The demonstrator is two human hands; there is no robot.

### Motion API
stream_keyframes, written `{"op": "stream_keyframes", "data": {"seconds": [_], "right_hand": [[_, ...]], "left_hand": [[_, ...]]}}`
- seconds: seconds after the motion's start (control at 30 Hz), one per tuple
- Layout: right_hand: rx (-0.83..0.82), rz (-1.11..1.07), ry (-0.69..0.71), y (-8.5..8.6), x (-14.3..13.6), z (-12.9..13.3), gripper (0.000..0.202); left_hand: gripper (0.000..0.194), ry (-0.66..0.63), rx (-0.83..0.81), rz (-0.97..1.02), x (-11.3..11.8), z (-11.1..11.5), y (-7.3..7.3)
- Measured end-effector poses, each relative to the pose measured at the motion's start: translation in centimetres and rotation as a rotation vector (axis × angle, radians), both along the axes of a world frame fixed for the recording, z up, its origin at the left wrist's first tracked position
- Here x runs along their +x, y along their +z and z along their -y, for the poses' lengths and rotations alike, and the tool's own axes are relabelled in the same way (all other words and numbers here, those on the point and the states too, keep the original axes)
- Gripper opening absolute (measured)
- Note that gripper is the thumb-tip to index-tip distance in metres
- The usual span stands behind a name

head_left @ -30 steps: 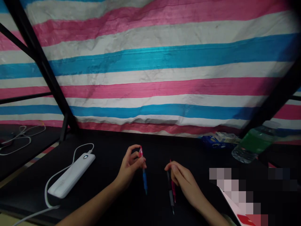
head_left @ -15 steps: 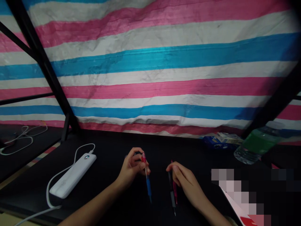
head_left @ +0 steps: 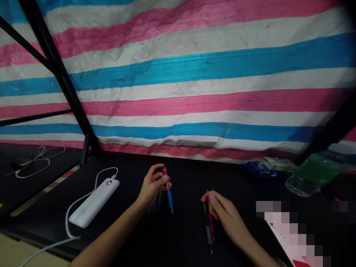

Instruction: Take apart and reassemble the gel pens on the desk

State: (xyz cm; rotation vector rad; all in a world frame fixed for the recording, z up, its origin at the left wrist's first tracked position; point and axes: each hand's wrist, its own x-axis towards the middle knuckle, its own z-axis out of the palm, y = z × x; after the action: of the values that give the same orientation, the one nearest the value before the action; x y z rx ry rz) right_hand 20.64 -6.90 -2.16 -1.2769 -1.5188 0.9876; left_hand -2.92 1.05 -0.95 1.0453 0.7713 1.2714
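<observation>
My left hand pinches a pen with a red upper end, a clear middle and a blue lower grip. The pen hangs almost upright, tip down, above the black table. Just under that hand are some dark bluish slim items, partly hidden and too dim to name. My right hand is closed around the upper ends of a black pen with a grey grip and a pink pen beside it. Both point down toward the front of the table.
A white power bank with a white cable lies at left. At the back right are a blue packet and a tilted bottle with a green label. A striped sheet hangs behind, with a black frame post at left.
My left hand has moved up and slightly left with the red-and-blue pen, uncovering the dim items below it. My right hand keeps its two pens. The view has shifted slightly.
</observation>
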Motion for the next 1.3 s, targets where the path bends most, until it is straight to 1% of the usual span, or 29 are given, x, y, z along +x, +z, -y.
{"op": "stream_keyframes", "data": {"seconds": [0.17,0.33,0.5,0.57,0.6,0.67,0.73,0.8,0.87,0.97,1.03,1.1,1.13,1.17,1.23,1.3], "right_hand": [[0.005,-0.009,0.002,-0.1,0.0,-0.1,0.046],[-0.003,-0.016,-0.003,-0.1,0.0,-0.2,0.046],[0.004,-0.018,-0.001,0.0,0.1,-0.1,0.044],[0.003,-0.02,-0.004,0.0,0.1,-0.1,0.044],[0.004,-0.02,-0.007,0.0,0.1,-0.1,0.043],[0.005,-0.022,-0.009,0.1,0.2,-0.1,0.043],[0.007,-0.023,-0.013,0.1,0.2,-0.2,0.043],[0.009,-0.023,-0.022,0.2,0.3,-0.2,0.042],[0.014,-0.021,-0.03,0.3,0.4,-0.3,0.043],[0.023,-0.026,-0.041,0.3,0.6,-0.3,0.042],[0.052,-0.045,-0.076,0.2,0.8,-0.5,0.042],[0.094,-0.078,-0.15,0.1,1.1,-0.7,0.04],[0.108,-0.103,-0.196,0.0,1.3,-0.9,0.039],[0.115,-0.134,-0.24,0.0,1.4,-1.1,0.038],[0.103,-0.204,-0.31,-0.2,1.8,-1.4,0.038],[0.089,-0.25,-0.347,-0.3,2.0,-1.6,0.038]], "left_hand": [[0.052,-0.013,-0.009,-0.073,-0.1,-0.7,-0.2],[0.053,-0.001,-0.014,-0.134,-0.1,-1.2,-0.5],[0.049,-0.014,0.003,-0.276,-0.1,-1.8,-1.0],[0.044,-0.016,0.038,-0.385,-0.2,-2.0,-1.4],[0.041,-0.006,0.083,-0.465,-0.2,-2.1,-1.5],[0.035,0.043,0.246,-0.684,-0.2,-2.1,-1.8],[0.033,0.113,0.447,-0.967,-0.1,-2.1,-2.0],[0.03,0.159,0.56,-1.198,0.0,-1.9,-2.1],[0.026,0.171,0.569,-1.313,0.0,-1.8,-2.1],[0.025,0.176,0.543,-1.364,-0.1,-1.6,-2.1],[0.024,0.169,0.543,-1.387,0.1,-1.3,-2.0],[0.024,0.126,0.601,-1.397,0.6,-0.6,-1.7],[0.024,0.079,0.665,-1.399,1.0,-0.2,-1.6],[0.026,0.016,0.753,-1.399,1.5,0.4,-1.4],[0.032,-0.161,0.979,-1.392,2.6,1.7,-1.1],[0.034,-0.309,1.189,-1.385,3.8,2.9,-0.9]]}}
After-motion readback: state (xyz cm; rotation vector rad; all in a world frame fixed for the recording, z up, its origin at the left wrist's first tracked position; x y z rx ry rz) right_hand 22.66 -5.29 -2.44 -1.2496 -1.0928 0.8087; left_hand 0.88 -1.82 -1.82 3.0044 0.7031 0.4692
